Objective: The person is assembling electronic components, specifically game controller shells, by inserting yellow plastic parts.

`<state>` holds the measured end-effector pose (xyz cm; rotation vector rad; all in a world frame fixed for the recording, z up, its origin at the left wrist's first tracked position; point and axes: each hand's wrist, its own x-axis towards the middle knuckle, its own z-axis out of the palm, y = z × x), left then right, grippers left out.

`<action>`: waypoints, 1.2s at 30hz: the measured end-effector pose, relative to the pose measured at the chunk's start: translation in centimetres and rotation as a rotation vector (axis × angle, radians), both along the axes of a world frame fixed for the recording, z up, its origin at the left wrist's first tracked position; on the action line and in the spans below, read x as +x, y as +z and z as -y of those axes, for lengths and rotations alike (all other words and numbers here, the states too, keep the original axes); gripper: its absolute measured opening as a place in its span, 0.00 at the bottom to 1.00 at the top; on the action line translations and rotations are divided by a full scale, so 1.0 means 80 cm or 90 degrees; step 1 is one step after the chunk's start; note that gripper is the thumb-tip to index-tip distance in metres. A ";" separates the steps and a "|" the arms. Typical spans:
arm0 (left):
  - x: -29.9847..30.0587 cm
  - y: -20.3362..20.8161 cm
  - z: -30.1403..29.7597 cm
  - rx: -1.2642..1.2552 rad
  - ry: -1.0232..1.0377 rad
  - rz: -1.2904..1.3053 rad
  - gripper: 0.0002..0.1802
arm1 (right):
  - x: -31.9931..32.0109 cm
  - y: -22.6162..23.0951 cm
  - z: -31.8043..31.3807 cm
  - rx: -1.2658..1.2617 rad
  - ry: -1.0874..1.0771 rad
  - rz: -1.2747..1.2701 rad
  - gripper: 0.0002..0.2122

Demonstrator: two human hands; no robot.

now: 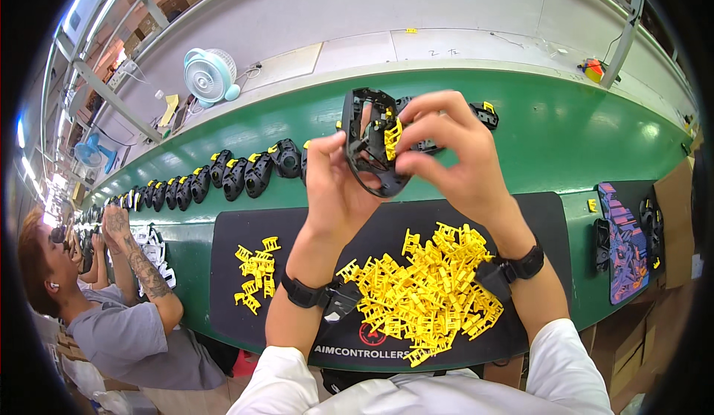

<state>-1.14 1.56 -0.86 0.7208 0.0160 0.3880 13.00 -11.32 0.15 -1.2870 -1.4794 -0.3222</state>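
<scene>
Hands raised above the black mat's [223,251] far edge: left hand [335,184] grips a black plastic shell [368,143], right hand [446,147] pinches a yellow clip [392,136] into it. Fitting step seems underway; seating it likely needs firm, aligned pressure. Loose yellow clips [424,288] heap near the mat's near edge.

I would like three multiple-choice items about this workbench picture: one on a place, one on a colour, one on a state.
1. Where does the big heap of small clips lie?
A. on the black mat
B. on the green belt
C. in a box

2. What colour are the clips?
A. red
B. yellow
C. white

3. How is the black shell held?
A. lying on the mat
B. by one hand only
C. by both hands, above the mat

Key: 1 A, the heap rests on the mat between the forearms. 2 B, they are bright yellow. 3 C, the left hand and right hand both grip it in the air.
</scene>
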 end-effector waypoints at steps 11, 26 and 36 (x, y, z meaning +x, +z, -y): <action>0.013 -0.033 -0.049 -0.072 -0.121 -0.205 0.28 | -0.007 -0.026 -0.007 -0.232 0.054 0.101 0.14; 0.072 -0.110 -0.074 1.173 0.206 -0.667 0.42 | -0.029 -0.063 0.010 -0.771 0.059 0.112 0.10; 0.120 -0.119 -0.069 1.389 0.297 -0.364 0.42 | 0.041 -0.015 0.023 -0.351 0.102 -0.161 0.06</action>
